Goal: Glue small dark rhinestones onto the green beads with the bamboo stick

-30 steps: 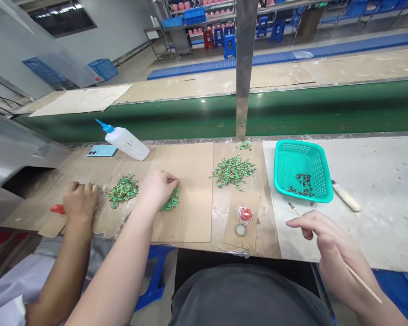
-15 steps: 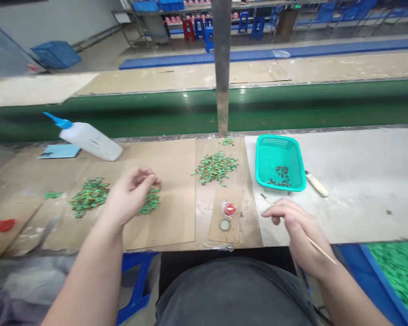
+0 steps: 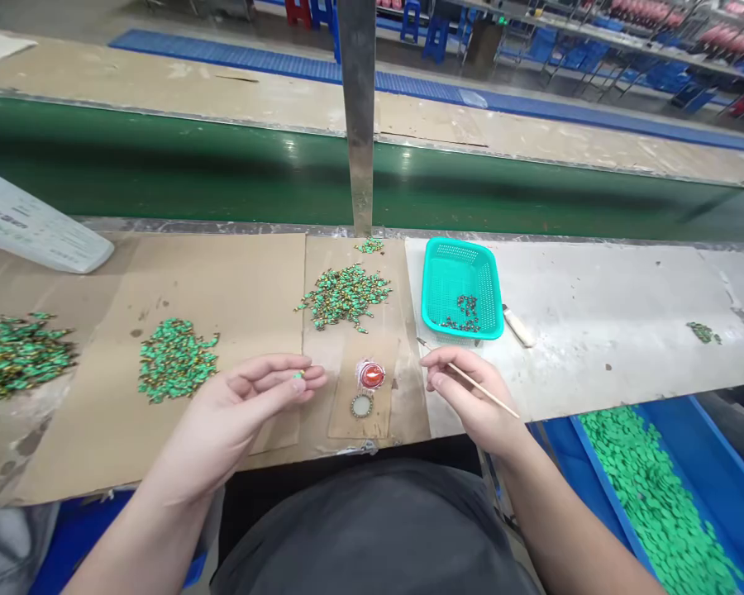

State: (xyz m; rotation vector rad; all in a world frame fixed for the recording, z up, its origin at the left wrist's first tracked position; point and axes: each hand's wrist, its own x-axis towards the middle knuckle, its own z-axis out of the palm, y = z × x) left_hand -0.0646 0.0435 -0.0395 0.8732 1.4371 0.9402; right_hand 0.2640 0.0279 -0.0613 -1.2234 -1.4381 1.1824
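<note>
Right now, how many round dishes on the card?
2: the red dish, and the grey dish just below it in view, both on the card between left hand and right hand. None looks hidden.

left hand (image 3: 241, 405) has moved off green pile (image 3: 177, 359)

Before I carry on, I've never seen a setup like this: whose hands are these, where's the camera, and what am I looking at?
There's no machine: this is a person working bare-handed, seen by one camera worn on the head, looking forward and down. The left hand holds a tiny green piece at its fingertips. The right hand holds a thin brush. On the covered table lie piles of green pieces, a bottle on the left, and a teal basket holding small dark pieces. Between the hands sits a bottle cap beside a round red item, which I can't identify.
</note>
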